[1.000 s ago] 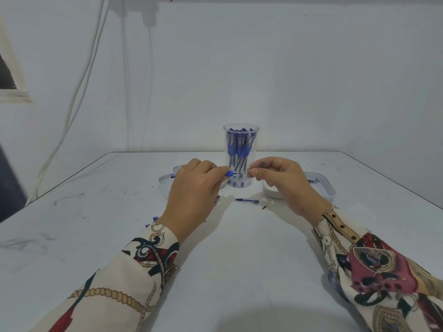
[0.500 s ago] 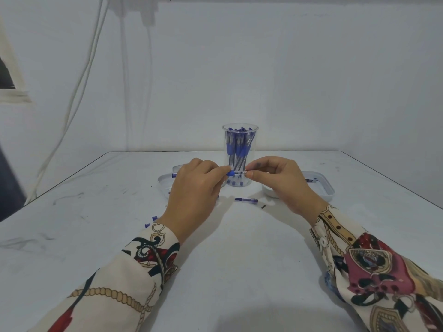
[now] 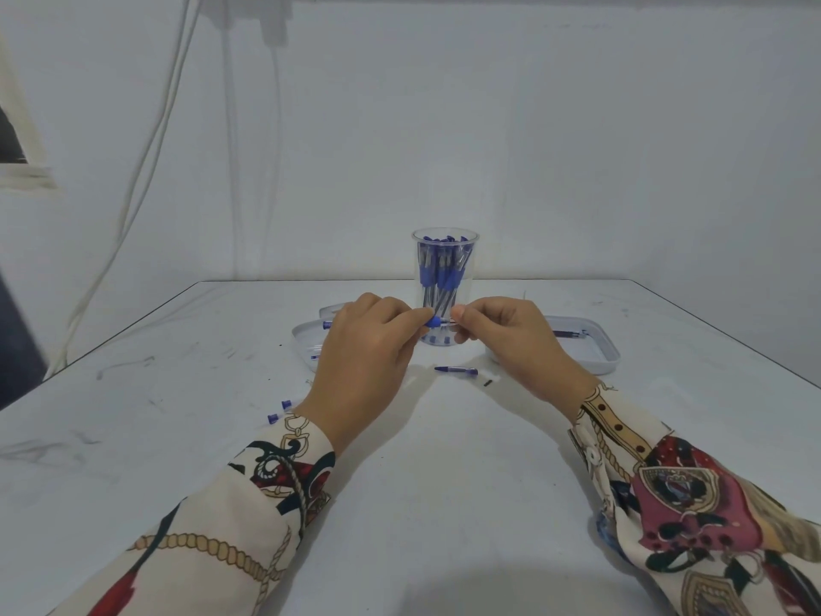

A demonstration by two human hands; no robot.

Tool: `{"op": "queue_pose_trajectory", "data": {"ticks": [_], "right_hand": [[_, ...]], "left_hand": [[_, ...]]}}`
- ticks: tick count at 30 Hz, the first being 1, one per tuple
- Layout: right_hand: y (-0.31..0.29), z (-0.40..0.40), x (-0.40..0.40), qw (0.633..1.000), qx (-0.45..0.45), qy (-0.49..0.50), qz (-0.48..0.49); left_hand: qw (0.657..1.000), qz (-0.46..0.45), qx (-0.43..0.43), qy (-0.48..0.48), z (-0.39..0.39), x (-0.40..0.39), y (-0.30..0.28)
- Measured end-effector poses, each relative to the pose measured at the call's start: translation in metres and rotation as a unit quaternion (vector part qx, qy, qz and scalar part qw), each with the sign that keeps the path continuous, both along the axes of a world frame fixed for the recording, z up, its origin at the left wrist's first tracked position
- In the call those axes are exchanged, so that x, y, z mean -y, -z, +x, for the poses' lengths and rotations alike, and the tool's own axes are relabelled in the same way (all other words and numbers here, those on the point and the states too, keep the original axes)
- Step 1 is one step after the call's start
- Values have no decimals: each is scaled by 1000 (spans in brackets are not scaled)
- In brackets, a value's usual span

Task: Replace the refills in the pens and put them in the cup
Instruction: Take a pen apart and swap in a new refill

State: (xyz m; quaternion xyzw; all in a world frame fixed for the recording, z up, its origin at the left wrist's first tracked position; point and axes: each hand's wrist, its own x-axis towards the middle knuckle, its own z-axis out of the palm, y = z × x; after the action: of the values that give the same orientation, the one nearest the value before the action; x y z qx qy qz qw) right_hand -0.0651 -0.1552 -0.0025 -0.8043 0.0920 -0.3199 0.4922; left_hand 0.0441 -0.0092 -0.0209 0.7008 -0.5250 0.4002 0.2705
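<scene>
Left hand [image 3: 364, 349] and right hand [image 3: 511, 340] pinch a blue pen [image 3: 437, 322] between fingertips, apparently reassembling it; next, likely the cup [image 3: 445, 260] just beyond.

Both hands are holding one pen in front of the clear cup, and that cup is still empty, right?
Not quite: the head view shows the clear cup already packed with blue pens. The left hand and right hand do hold one pen in front of it.

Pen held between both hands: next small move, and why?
Probably push the two ends together to seat the tip. The left hand grips the pen by its blue grip and the right hand pinches the other end, level in front of the clear cup already full of pens. It isn't dropped in yet.
</scene>
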Motion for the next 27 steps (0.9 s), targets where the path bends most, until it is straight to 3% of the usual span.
{"op": "queue_pose_trajectory", "data": {"ticks": [12, 22, 27], "right_hand": [[-1, -2, -1, 998, -22, -64, 16], [2, 0, -1, 999, -18, -33, -38], [2, -2, -2, 998, -31, -49, 4]], "left_hand": [[1000, 8, -4, 1, -1, -1, -1], [1000, -4, 5, 14, -2, 0, 0], [1000, 6, 2, 6, -1, 0, 0]]}}
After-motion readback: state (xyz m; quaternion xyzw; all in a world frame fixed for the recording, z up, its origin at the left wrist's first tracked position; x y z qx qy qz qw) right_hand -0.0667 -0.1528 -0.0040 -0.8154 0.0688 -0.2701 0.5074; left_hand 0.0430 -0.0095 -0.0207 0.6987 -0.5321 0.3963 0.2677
